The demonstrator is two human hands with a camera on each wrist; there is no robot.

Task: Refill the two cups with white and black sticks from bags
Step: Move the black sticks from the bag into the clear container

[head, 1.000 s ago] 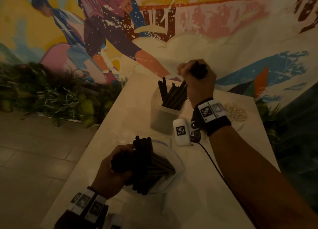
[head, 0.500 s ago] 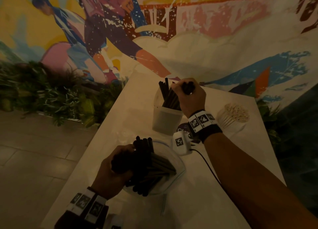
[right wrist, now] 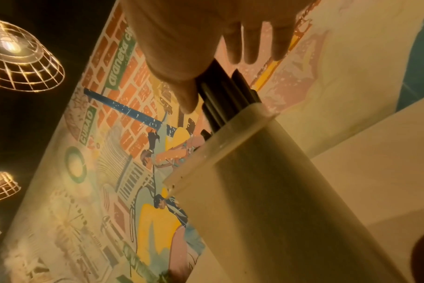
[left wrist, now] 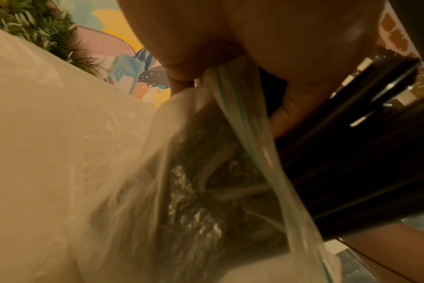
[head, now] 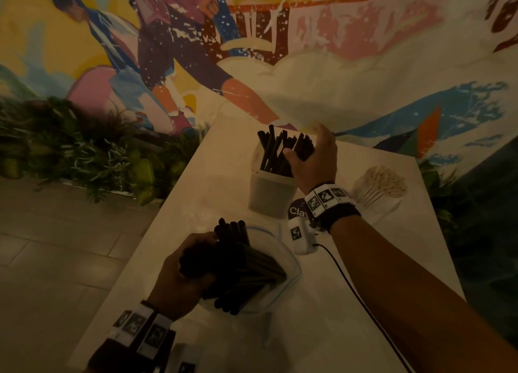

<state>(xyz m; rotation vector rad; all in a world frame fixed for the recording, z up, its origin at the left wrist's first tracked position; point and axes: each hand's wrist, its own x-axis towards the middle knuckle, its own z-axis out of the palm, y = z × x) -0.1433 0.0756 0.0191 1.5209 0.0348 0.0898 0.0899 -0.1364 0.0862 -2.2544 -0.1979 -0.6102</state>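
A pale cup (head: 270, 193) stands mid-table with black sticks (head: 273, 151) fanned out of it. My right hand (head: 311, 151) is over its right side, fingers straight and spread, thumb against the sticks (right wrist: 225, 92) above the cup's rim (right wrist: 266, 181). Near me, my left hand (head: 185, 274) grips a clear zip bag (head: 283, 249) holding a bundle of black sticks (head: 246, 266). In the left wrist view its fingers (left wrist: 182, 72) pinch the bag's rim (left wrist: 232, 107) beside the sticks (left wrist: 351, 153). A second cup of white sticks (head: 378, 187) stands at the right.
The white table (head: 336, 316) is narrow; tiled floor (head: 56, 246) and plants (head: 84, 154) lie past its left edge. A painted wall (head: 364, 78) closes off the far end. A dark round sticker (head: 297, 208) lies beside the cup. A cable (head: 350, 283) trails from my right wrist.
My right hand, which was raised and closed round a bunch of black sticks, came down to the cup and opened; the sticks now stand in the cup. The left hand stayed put.
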